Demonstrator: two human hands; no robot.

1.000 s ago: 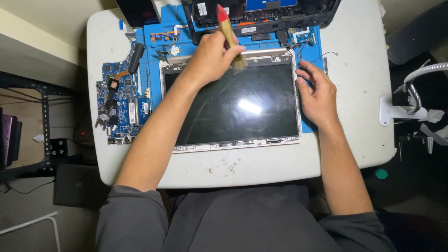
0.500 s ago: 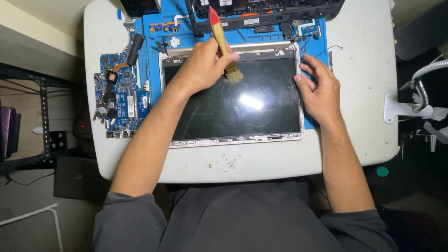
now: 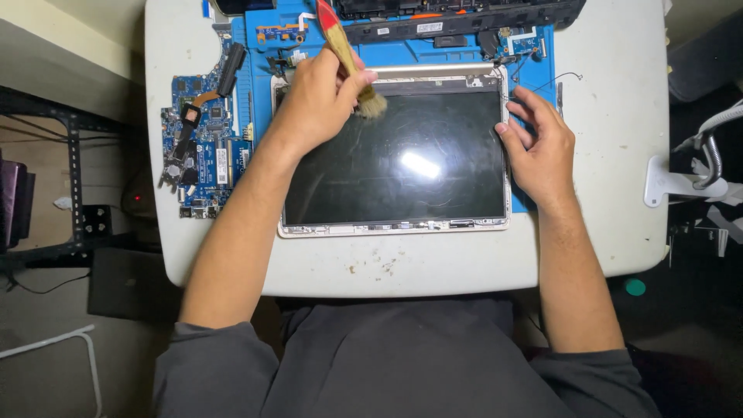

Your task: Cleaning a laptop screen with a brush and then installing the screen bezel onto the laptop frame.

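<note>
A white tabletop [image 3: 604, 224] carries everything, and under both hands lies a blue work mat [image 3: 259, 85] that shows along the far and left sides. On the mat rests the largest piece being handled, a laptop display panel [image 3: 402, 174] in a pale frame, its dark glass showing a glare spot and faint smears across much of its face. Beyond the hands, at the far edge, lies the dark laptop base [image 3: 464, 15]; left of the left hand sits a blue motherboard [image 3: 201, 147] with its parts exposed. The left hand [image 3: 313, 101] is clamped around a small brush [image 3: 348, 62] with a wooden handle and a red end, bristles touching the glass near the panel's far edge. The right hand [image 3: 542, 147] lies loosely spread, gripping nothing, its fingertips pressing the panel's right frame to steady it. Judging by the marks on the glass nearer the person, only the far strip looks brushed and most of the surface remains. Crumbs of debris [image 3: 379, 265] dot the tabletop nearer the person than either hand.
</note>
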